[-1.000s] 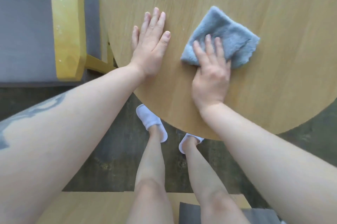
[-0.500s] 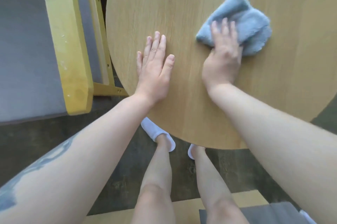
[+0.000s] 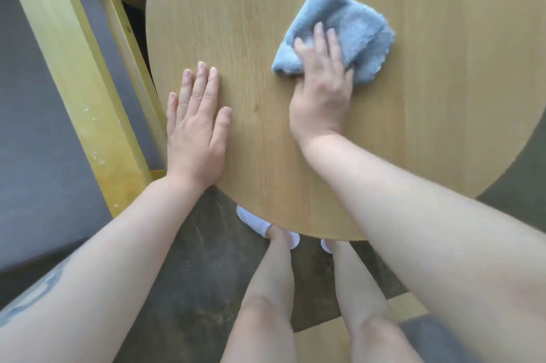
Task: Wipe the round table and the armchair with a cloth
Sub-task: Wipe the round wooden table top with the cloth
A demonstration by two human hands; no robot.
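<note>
Nearest, the left hand [image 3: 196,129] lies flat with straight fingers at the near-left edge of the round table [image 3: 443,132], bracing, grasping nothing. Farther in, the right hand [image 3: 322,88] presses flat on the folded blue cloth [image 3: 351,29], which has slid back leftward from half a second ago: a wiping stroke mid-pass. The armchair [image 3: 74,73], left, appears unwiped.

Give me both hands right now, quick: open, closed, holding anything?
Left hand: open, flat on the table, holding nothing.
Right hand: open, straight fingers pressing the blue cloth onto the table.
</note>
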